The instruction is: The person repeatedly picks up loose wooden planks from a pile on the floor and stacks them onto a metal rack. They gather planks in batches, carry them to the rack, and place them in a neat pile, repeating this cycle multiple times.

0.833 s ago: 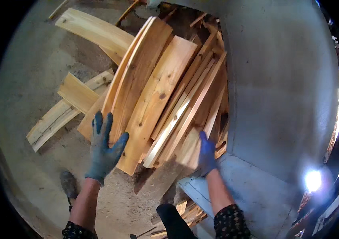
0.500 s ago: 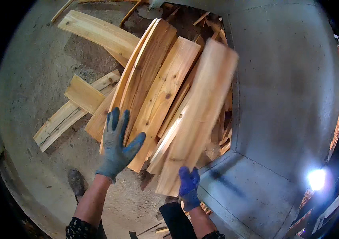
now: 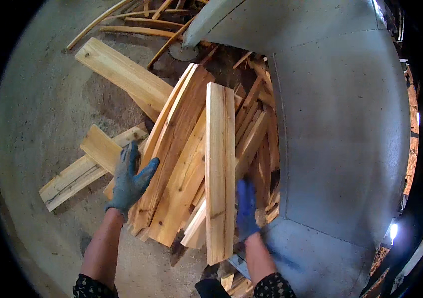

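My left hand, in a grey-blue glove, has its thumb and fingers spread at the left edge of a pair of long planks lying on the pile. It grips nothing. A pale plank lies on top, pointing almost straight away from me, across a knotty plank. Just right of its near half is my right hand, in a blue-purple glove. Its fingers look stretched out, not wrapped round the wood, though motion blurs them. Whether it touches the plank's edge, I cannot tell.
A grey metal panel rises along the right of the pile. More boards and a short piece lie on the dusty floor to the left. Thin curved strips are scattered at the far side.
The top plank has swung from leaning right to pointing nearly straight ahead, and has come to lie further left. My right hand has moved up along its right side. My left hand stays spread.
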### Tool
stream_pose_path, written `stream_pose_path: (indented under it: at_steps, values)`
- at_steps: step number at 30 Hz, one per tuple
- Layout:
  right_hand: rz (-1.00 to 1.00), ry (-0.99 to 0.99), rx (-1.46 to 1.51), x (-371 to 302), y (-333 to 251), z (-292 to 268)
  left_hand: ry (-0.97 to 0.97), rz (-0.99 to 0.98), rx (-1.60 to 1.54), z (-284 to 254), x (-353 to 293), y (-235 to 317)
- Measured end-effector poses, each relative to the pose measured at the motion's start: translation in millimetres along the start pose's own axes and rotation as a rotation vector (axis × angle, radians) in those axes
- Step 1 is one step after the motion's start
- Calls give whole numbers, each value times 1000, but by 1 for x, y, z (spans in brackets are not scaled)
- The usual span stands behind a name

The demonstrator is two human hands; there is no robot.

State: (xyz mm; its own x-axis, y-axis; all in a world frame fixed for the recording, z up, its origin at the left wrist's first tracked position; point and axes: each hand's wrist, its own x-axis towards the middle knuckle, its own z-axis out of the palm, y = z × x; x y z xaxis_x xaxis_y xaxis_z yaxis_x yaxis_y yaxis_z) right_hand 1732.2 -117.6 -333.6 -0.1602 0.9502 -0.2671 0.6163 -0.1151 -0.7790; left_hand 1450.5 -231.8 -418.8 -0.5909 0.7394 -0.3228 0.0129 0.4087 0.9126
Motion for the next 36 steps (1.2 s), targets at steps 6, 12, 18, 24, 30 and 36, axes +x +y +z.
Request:
stream_pose_path:
  at_steps: [6,12,18,24,30,36]
  values:
    - [187,-20,306,90,23,8,-71,87,189,-5,15,11]
    - [156,-37,487,44,4,39,-157,-101,-111,20,-13,32]
    - [21,116,212,11,28,62,-339,-174,-376,29,-46,44]
    - [-74,-49,180,77,61,-1,-184,-4,-188,43,-41,11]
    - [30,-166,563,117,56,11,-267,107,52,43,-47,18]
    - [11,-107,606,75,60,35,-402,-6,-343,30,-55,3]
